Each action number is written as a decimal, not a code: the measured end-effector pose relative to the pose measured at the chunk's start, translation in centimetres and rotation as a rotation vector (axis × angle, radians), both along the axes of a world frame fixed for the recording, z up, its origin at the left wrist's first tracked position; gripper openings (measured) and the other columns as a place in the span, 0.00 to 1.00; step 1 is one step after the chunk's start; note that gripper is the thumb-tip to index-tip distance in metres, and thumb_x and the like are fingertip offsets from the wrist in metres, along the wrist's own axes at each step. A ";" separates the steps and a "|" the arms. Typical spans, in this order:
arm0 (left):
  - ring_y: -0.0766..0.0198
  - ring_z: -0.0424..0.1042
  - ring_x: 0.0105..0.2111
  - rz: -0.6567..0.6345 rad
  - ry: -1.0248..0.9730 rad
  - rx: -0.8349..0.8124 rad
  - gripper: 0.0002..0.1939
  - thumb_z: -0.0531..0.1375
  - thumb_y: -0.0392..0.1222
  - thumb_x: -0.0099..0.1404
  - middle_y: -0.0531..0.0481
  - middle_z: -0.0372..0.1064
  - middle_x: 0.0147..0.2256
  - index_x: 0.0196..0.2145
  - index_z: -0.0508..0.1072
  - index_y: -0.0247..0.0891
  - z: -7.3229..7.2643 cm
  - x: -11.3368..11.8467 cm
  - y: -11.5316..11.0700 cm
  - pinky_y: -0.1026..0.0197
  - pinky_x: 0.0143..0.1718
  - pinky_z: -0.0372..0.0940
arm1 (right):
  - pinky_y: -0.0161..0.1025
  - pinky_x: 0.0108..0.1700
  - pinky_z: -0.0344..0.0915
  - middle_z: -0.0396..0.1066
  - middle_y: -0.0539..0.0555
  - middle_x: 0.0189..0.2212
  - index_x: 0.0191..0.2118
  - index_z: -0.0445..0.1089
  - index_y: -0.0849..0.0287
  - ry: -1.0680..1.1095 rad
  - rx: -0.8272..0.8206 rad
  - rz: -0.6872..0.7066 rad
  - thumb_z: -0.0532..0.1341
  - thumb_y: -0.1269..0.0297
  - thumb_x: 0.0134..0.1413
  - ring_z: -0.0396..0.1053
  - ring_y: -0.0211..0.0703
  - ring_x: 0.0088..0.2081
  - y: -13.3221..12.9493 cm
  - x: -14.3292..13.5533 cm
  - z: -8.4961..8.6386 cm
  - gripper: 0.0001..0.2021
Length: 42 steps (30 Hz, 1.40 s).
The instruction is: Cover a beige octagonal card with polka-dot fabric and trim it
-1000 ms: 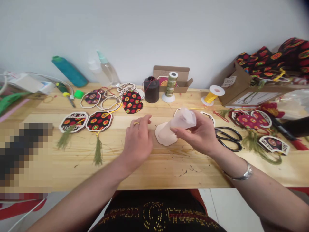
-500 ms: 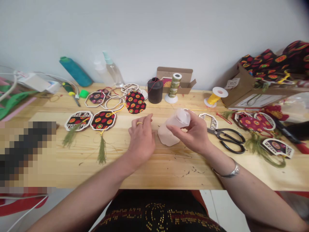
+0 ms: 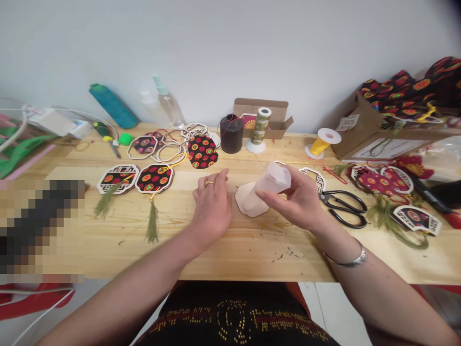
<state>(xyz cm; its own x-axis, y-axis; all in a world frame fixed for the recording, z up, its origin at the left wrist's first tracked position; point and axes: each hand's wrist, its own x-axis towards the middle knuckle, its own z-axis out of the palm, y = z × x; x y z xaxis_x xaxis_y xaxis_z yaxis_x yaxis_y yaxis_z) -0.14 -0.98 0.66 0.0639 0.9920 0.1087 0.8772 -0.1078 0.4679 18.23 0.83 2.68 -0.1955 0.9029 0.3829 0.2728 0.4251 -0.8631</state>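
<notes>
My right hand pinches a crumpled, translucent white sheet between thumb and fingers. Under the sheet, a pale flat piece with scalloped corners lies on the table; whether the two still touch is unclear. My left hand, with a ring on it, rests just left of the pale piece, its fingers curled down. Whatever those fingers may hold is hidden. Black-handled scissors lie right of my right hand, beside a white lattice frame.
Two tasselled patterned ornaments lie to the left. Behind are more frames, patterned fabric pieces, a black thread spool, a green spool and a yellow spool. A cardboard box with fabric stands at right.
My right hand has moved a little to the right with the white sheet, uncovering more of the pale piece. My left hand has stayed nearly still.
</notes>
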 end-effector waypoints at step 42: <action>0.44 0.58 0.53 0.004 -0.016 -0.039 0.25 0.54 0.32 0.62 0.38 0.68 0.51 0.57 0.60 0.32 -0.3 0.3 0.4 0.39 0.50 0.59 | 0.33 0.24 0.60 0.64 0.47 0.25 0.30 0.66 0.59 -0.178 -0.091 0.216 0.68 0.61 0.48 0.61 0.33 0.25 0.8 3.0 1.3 0.11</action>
<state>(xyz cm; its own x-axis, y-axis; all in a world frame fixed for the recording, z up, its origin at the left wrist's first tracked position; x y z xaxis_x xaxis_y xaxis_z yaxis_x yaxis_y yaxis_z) 0.20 -0.55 0.40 0.0589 0.9958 0.0708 0.8699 -0.0860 0.4857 21.27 1.62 4.01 -0.4439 0.8620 0.2447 0.3345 0.4128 -0.8472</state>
